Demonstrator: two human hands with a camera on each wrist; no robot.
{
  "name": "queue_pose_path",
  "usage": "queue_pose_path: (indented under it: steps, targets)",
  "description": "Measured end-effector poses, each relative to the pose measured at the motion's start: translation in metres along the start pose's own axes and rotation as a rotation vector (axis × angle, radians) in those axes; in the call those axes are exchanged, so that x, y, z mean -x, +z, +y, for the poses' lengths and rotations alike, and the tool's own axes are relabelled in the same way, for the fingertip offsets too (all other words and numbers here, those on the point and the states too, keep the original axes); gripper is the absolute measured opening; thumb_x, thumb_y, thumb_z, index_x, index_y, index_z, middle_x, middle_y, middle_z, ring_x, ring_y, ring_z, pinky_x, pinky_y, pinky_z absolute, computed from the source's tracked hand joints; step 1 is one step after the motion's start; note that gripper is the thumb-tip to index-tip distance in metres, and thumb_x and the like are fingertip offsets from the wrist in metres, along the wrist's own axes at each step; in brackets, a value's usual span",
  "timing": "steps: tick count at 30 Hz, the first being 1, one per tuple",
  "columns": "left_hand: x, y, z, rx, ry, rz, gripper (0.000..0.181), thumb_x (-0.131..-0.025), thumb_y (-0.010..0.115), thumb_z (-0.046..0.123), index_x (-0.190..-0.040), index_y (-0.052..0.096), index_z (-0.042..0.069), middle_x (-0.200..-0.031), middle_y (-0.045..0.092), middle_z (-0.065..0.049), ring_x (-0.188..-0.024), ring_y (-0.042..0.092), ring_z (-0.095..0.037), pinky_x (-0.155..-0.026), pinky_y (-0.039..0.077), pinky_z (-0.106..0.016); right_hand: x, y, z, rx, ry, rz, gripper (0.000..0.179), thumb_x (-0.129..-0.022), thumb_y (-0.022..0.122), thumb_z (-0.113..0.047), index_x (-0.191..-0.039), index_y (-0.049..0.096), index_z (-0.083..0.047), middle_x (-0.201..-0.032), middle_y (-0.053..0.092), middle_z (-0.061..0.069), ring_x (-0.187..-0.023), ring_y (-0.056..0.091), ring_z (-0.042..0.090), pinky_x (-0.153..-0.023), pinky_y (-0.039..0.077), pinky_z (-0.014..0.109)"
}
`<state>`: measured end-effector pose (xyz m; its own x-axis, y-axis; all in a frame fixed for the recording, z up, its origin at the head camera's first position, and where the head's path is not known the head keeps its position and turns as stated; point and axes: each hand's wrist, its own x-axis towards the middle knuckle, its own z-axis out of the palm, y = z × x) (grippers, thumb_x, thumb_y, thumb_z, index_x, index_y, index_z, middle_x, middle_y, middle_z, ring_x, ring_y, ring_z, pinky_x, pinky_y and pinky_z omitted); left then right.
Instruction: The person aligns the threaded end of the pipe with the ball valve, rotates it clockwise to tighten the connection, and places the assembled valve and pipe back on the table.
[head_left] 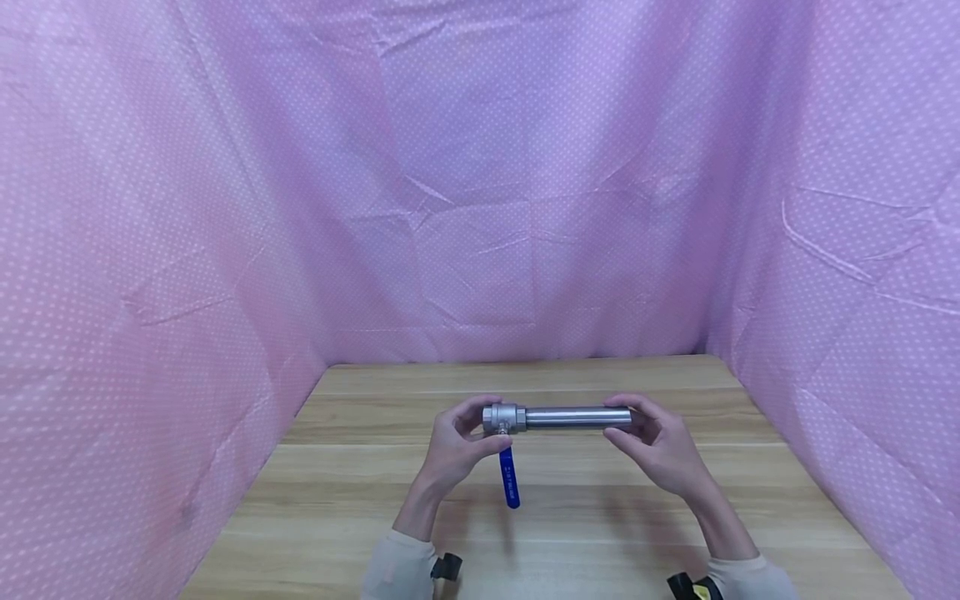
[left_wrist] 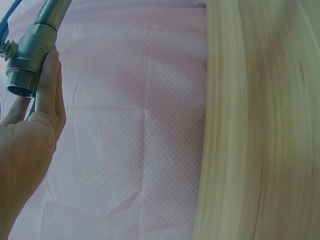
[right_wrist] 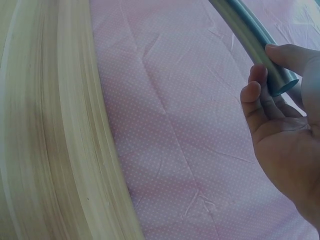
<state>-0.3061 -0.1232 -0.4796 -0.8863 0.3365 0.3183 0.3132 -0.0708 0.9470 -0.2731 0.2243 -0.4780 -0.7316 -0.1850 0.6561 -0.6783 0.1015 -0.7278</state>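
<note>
A steel ball valve (head_left: pixel 508 417) with a blue lever handle (head_left: pixel 509 479) is joined to a straight metal pipe (head_left: pixel 573 417), held level above the table. The lever points down toward the person. My left hand (head_left: pixel 457 446) grips the valve body between thumb and fingers. With thumb and fingertips my right hand (head_left: pixel 663 446) holds the pipe's far right end. In the left wrist view the valve's open end (left_wrist: pixel 22 82) faces back toward the wrist, and threads show where the pipe meets it. The right wrist view shows the pipe's open round end (right_wrist: pixel 285 86) between thumb and fingers.
A wooden table (head_left: pixel 360 467) lies under both hands. Pink dotted cloth (head_left: pixel 480 208) hangs behind it and along both sides. Dark straps with small devices (head_left: pixel 447 567) sit on both sleeved wrists.
</note>
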Motion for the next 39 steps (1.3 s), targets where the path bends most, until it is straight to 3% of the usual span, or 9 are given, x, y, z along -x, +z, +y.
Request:
queue_pose_path:
  steps: [5, 15, 22, 30, 34, 39]
  targets:
    - [0.0, 0.0002, 0.0001, 0.003, 0.004, -0.002, 0.058, -0.091, 0.092, 0.006, -0.145, 0.07, 0.007, -0.146, 0.067, -0.018, -0.128, 0.07, -0.017, -0.112, 0.067, -0.035, 0.0002, 0.0005, -0.0015, 0.02, 0.011, 0.01, 0.039, -0.093, 0.075, 0.022, -0.13, 0.067, 0.015, -0.108, 0.079, -0.009, -0.089, 0.072, -0.002, -0.065, 0.059, 0.018]
    - [0.0003, -0.0003, 0.0006, 0.001, 0.001, -0.009, 0.063, -0.091, 0.09, 0.005, -0.149, 0.065, -0.003, -0.145, 0.067, -0.019, -0.127, 0.07, -0.016, -0.112, 0.067, -0.033, 0.0001, 0.0008, -0.0021, 0.092, 0.07, 0.035, 0.03, -0.098, 0.075, 0.015, -0.126, 0.074, 0.004, -0.088, 0.074, -0.008, -0.072, 0.068, 0.002, -0.057, 0.059, 0.024]
    - [0.0, -0.0009, 0.0004, -0.005, -0.001, -0.011, 0.068, -0.091, 0.091, 0.005, -0.151, 0.061, -0.009, -0.146, 0.066, -0.02, -0.127, 0.07, -0.016, -0.111, 0.067, -0.032, -0.0003, 0.0008, -0.0027, 0.07, 0.089, 0.028, 0.031, -0.098, 0.076, 0.014, -0.128, 0.073, 0.005, -0.094, 0.078, -0.005, -0.076, 0.072, 0.002, -0.063, 0.064, 0.022]
    - [0.0001, -0.0012, 0.0013, 0.003, -0.002, -0.01, 0.063, -0.092, 0.091, 0.006, -0.149, 0.065, -0.003, -0.145, 0.067, -0.018, -0.128, 0.071, -0.016, -0.112, 0.067, -0.034, -0.0003, 0.0004, -0.0025, -0.013, -0.002, -0.008, 0.047, -0.091, 0.075, 0.024, -0.134, 0.068, 0.01, -0.115, 0.078, -0.007, -0.09, 0.073, -0.001, -0.064, 0.06, 0.019]
    - [0.0001, -0.0013, 0.0016, 0.003, -0.002, -0.009, 0.06, -0.092, 0.091, 0.005, -0.147, 0.068, 0.003, -0.146, 0.067, -0.019, -0.129, 0.071, -0.016, -0.112, 0.067, -0.035, -0.0005, 0.0001, -0.0014, -0.031, -0.028, -0.013, 0.047, -0.09, 0.074, 0.026, -0.134, 0.067, 0.011, -0.115, 0.08, -0.005, -0.093, 0.074, 0.0, -0.064, 0.059, 0.02]
    - [-0.0002, -0.0015, 0.0008, 0.0, -0.001, -0.011, 0.062, -0.092, 0.091, 0.005, -0.148, 0.066, -0.001, -0.145, 0.067, -0.02, -0.127, 0.07, -0.016, -0.111, 0.067, -0.034, -0.0004, 0.0005, -0.0017, -0.021, -0.031, -0.011, 0.045, -0.09, 0.074, 0.026, -0.132, 0.067, 0.014, -0.111, 0.081, -0.005, -0.092, 0.073, 0.0, -0.061, 0.056, 0.024]
